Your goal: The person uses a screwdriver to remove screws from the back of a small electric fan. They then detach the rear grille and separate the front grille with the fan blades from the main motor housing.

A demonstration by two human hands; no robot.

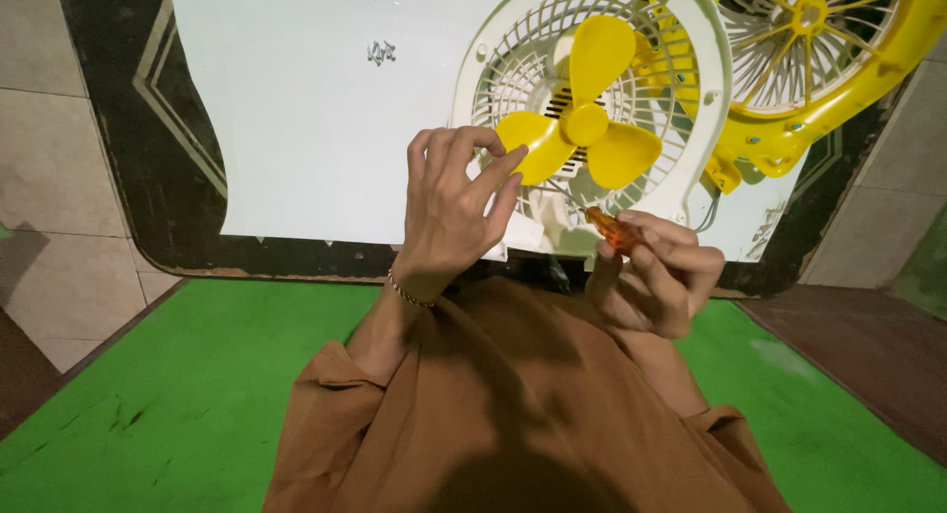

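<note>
The left hand (456, 202) pinches one blade of the yellow fan propeller (582, 118), which sits in the white fan housing (691, 99) on the white board (316, 118). The right hand (656, 271) has its grip clenched around an orange screwdriver handle (612, 229), just below the housing.

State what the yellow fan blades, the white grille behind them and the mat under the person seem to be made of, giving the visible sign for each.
Yellow fan blades: probably moulded plastic, smooth, uniform colour, slight sheen.
White grille: likely plastic too, with thin moulded ribs in one piece with its frame.
Green mat: seems soft felt or carpet-like fabric, matt and scuffed with dark marks; the exact fibre cannot be told.
</note>
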